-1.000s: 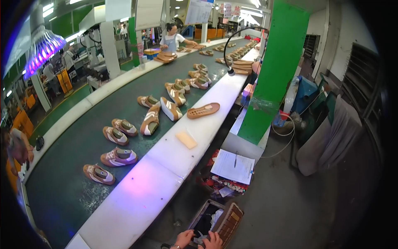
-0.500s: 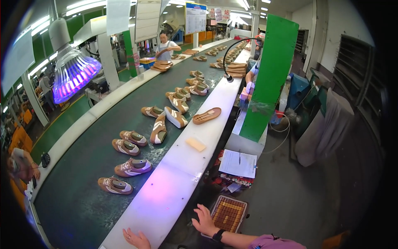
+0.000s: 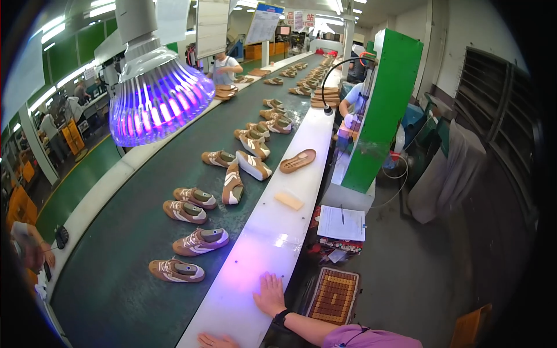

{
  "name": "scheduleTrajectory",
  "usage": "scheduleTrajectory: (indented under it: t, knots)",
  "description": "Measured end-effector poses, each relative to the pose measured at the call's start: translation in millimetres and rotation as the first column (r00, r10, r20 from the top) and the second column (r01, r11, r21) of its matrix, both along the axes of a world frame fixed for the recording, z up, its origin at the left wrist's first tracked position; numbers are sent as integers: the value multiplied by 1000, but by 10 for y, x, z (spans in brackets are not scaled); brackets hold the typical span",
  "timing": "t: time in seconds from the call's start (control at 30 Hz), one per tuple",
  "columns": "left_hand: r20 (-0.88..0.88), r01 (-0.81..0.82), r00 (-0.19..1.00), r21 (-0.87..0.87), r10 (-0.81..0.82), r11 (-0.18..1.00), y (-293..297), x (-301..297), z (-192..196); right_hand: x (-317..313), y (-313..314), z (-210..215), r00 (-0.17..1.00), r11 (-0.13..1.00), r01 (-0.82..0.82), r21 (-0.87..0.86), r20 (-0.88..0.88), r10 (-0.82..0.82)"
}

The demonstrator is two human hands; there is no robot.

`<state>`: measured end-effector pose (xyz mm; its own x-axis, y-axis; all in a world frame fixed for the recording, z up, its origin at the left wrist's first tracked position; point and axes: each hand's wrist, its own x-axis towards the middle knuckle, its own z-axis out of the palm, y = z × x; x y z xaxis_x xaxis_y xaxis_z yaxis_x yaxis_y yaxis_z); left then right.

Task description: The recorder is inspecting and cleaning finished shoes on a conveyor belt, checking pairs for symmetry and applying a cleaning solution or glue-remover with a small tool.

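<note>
My right hand (image 3: 270, 297), with a dark band at the wrist, lies on the white ledge (image 3: 249, 249) beside the conveyor belt, fingers stretched out and holding nothing. At the lower edge my left hand (image 3: 217, 341) shows only in part, its fingers flat over the same ledge, also without anything in them. Brown-and-white sneakers stand on the dark green belt; the nearest sneaker (image 3: 177, 270) is to the left of my hands, and another sneaker (image 3: 201, 241) sits just beyond it. Farther up the ledge lie a pale yellow rectangular piece (image 3: 288, 200) and a brown shoe sole (image 3: 297, 161).
A lit purple lamp (image 3: 162, 104) hangs over the left of the belt. Right of the ledge are a beaded seat mat (image 3: 333, 296), a paper with a pen (image 3: 342, 223) and a green panel (image 3: 386, 110). Other people work along the line.
My right hand has moved from above the seat mat onto the white ledge. My left hand now sits lower in view. The view has shifted, bringing the lamp closer and larger.
</note>
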<state>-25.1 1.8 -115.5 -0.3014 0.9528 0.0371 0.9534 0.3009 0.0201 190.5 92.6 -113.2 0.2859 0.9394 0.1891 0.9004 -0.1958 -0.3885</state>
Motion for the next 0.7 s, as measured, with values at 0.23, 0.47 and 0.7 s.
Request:
scheduleTrajectory:
  t: [0.23, 0.47, 0.7]
  knots:
    - [-53, 11, 999, 24, -10, 1000, 0, 74, 335, -19, -7, 33, 1000, 999, -1, -54, 23, 2]
    - [286, -51, 956, -38, 60, 998, 62, 33, 41, 8, 50, 172, 996, 1000, 6, -5, 84, -6]
    - [298, -79, 953, 38, 64, 996, 49, 0, 46, -28, 64, 77, 998, 1000, -13, 12, 59, 12]
